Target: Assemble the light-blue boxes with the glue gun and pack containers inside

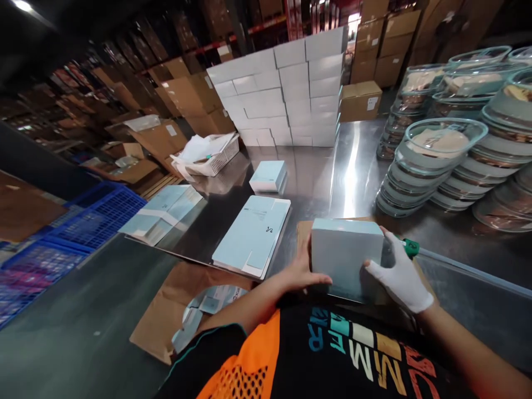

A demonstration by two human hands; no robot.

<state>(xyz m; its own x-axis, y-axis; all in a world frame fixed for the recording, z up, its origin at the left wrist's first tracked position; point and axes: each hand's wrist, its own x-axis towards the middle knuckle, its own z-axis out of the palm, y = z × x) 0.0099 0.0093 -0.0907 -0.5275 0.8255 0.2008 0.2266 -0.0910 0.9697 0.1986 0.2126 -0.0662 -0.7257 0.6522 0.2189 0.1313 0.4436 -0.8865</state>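
A pale blue-grey box (347,257) stands on a brown cardboard sheet (303,230) close to my body on the steel table (328,177). My bare left hand (301,271) presses against its left side. On its right side rests my right hand (401,277), in a white glove. Both hands grip the box between them. A green-handled tool (411,247) lies just behind my right hand.
Flat unfolded boxes (253,235) lie left of the held box, another stack (164,213) further left, one small closed box (269,176) behind. A wall of white boxes (286,91) stands at the back. Stacked glass bowls (432,160) fill the right. A white basket (214,158) and blue crates (89,219) sit left.
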